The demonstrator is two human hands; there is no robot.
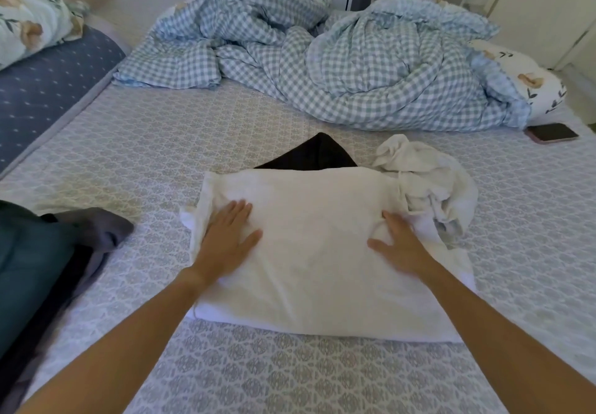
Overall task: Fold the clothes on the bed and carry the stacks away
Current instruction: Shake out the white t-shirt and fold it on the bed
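A folded white cloth garment (322, 252) is laid flat on the patterned grey-and-white bed cover (145, 155), in the middle of the view. It is pressed down by both hands. The left hand (230, 236) is laid palm down on the garment's left part, fingers straight and close together, thumb spread out toward 2 o'clock. The right hand (401, 242) is laid palm down on the right part, fingers straight and pointing toward 11 o'clock, thumb spread out toward 9 o'clock. Nothing is gripped or pinched by either hand.

At 12 o'clock from the garment, a black cloth piece (312, 154) is partly covered by the garment's far edge, only a pointed part being shown. At 2 o'clock, touching the garment's right far corner and just beside the right hand's fingertips, a crumpled white cloth (429, 178) is heaped. At 9 o'clock, well apart from the left hand, a pile of dark teal and grey clothes (48, 268) is seen at the frame's left edge.

Farther off, at 12 to 1 o'clock, a rumpled blue-and-white checked duvet (322, 65) is spread across the bed. A dark smartphone (553, 133) is laid on the cover at 2 o'clock, near the duvet's right end. A floral pillow (29, 10) is seen at 10 o'clock, over a dark blue dotted pillow (48, 91).
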